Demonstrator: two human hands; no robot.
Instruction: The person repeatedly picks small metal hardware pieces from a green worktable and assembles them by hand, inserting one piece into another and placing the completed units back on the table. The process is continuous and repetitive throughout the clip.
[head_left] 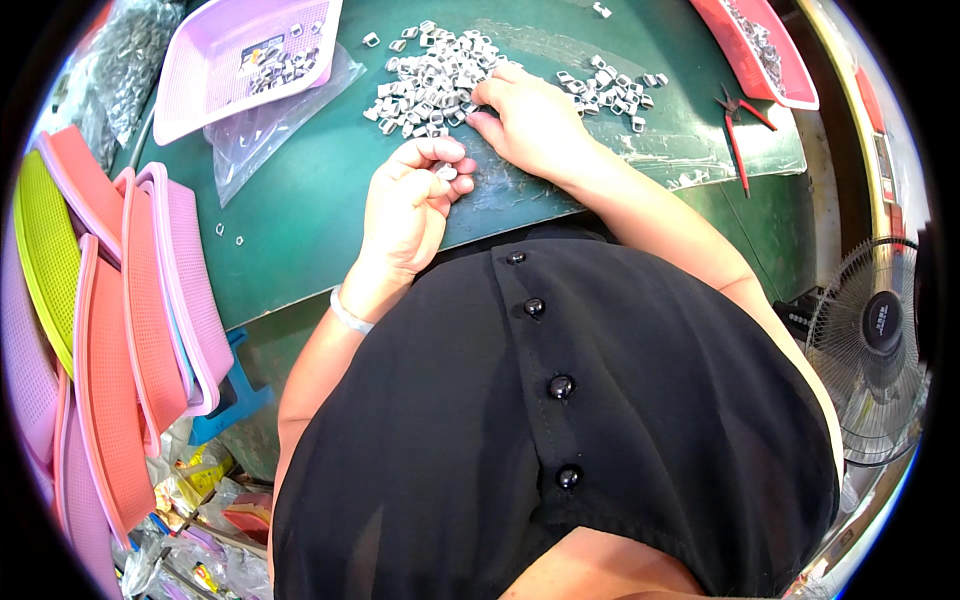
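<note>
My left hand (412,200) is closed near the front edge of the green table, pinching a small white-and-grey metal piece (446,172) between thumb and fingers. At the right side of a large heap of similar small metal pieces (425,85), my right hand (528,118) reaches in with thumb and index finger at the pieces. Whether those fingertips hold one of them I cannot tell. A smaller pile of the same ring-like pieces (612,95) lies to the right of that hand.
A pink basket (185,105) with some pieces stands back left on a clear plastic bag (240,155). Red-handled pliers (738,145) lie at the right, near a red basket (800,85) of metal parts. Stacked baskets (110,350) crowd the left; a fan (865,350) stands right.
</note>
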